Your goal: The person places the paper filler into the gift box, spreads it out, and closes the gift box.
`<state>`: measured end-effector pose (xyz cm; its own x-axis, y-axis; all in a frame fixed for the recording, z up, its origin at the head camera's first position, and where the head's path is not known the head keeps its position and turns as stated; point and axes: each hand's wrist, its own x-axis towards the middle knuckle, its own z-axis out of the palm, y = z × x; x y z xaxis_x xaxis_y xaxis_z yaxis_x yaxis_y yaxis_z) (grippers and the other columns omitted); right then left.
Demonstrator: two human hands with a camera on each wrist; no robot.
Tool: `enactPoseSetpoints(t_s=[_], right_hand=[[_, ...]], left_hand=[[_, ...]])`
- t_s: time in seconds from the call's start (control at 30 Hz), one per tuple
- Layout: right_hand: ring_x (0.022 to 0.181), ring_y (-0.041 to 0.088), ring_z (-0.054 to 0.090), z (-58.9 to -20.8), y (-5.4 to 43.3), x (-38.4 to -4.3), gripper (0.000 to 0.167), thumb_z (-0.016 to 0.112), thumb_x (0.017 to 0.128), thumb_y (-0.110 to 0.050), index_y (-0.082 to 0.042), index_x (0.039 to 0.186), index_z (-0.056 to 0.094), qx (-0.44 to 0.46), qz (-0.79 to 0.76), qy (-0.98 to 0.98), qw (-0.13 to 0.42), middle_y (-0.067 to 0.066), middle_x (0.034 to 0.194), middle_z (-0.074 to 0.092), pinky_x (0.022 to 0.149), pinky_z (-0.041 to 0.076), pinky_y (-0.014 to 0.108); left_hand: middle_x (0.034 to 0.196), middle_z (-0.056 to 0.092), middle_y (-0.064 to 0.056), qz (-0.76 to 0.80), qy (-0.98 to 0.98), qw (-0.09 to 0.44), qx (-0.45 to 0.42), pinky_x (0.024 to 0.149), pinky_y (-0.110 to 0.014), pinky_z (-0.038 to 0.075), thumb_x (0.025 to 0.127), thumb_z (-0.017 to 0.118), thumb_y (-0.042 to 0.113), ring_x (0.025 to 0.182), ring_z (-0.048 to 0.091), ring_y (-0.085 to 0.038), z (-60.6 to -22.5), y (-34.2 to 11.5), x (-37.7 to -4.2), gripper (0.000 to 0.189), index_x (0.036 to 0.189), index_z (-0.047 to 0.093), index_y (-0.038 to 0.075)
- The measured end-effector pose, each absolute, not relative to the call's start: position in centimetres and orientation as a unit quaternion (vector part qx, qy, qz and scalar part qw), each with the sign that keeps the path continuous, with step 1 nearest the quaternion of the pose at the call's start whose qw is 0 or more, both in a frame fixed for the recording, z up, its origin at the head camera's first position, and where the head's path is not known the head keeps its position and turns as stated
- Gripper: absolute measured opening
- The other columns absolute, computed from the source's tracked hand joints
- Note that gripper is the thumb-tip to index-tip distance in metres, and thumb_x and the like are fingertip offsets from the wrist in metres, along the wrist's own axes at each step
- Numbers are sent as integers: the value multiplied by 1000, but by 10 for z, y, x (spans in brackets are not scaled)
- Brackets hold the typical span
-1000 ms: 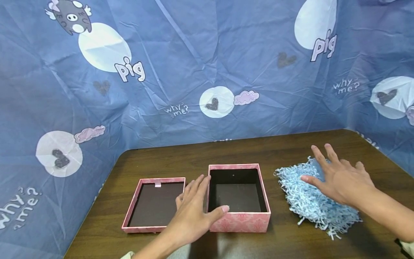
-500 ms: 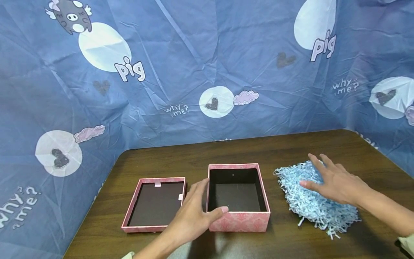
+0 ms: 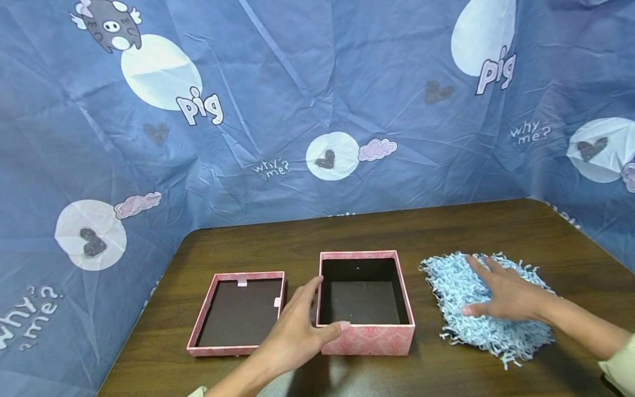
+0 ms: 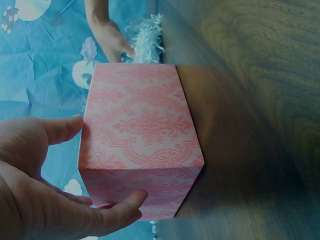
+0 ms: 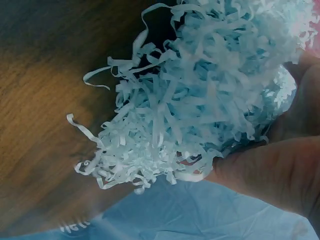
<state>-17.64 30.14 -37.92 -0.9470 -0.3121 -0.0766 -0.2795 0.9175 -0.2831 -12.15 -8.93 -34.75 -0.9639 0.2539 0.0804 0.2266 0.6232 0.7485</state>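
Observation:
A pink patterned box with a dark inside stands uncovered at the table's middle. My left hand lies at its near left corner. The thumb tip touches the front rim and the loosely extended fingers rest along the left side, as the left wrist view shows of the box. Over a pile of light blue shredded paper, right of the box, lies my right hand, its fingers spread and pressing into the strands. In the right wrist view the shredded paper hides most of the fingertips.
The pink-edged lid lies left of the box, dark inside up, with small pale tabs. Dark wood table carries everything. Blue printed cloth hangs behind it and along its sides.
My right hand has come down from above the shredded paper onto it, and the strands have shifted slightly. The left hand's fingers have drawn closer to the box's side; box and lid stay put.

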Motion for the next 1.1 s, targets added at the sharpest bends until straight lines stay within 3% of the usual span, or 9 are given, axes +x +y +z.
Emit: enactPoseSetpoints(t_s=[0.13,0.47,1.1], right_hand=[[116,73,23,-384,302,-177,108,74,71,-57,8,145,29,-150,-116,979,71,48,138,23,87,27,78],[114,70,32,-387,303,-179,80,83,69,-24,8,132,48,-175,-95,980,24,47,128,38,90,30,74],[106,61,48,-389,308,-185,67,83,65,-13,9,122,56,-212,-110,971,-23,42,115,52,88,39,69]], left_hand=[[132,50,-14,416,898,15,141,95,-51,44,77,80,33,115,54,-30,-349,-90,-122,86,146,35,6],[140,45,-17,421,896,14,138,100,-53,40,77,80,32,124,48,-33,-351,-90,-123,86,146,34,7],[137,47,-14,429,894,18,131,94,-50,45,77,80,31,116,54,-31,-351,-89,-122,85,146,34,9]])
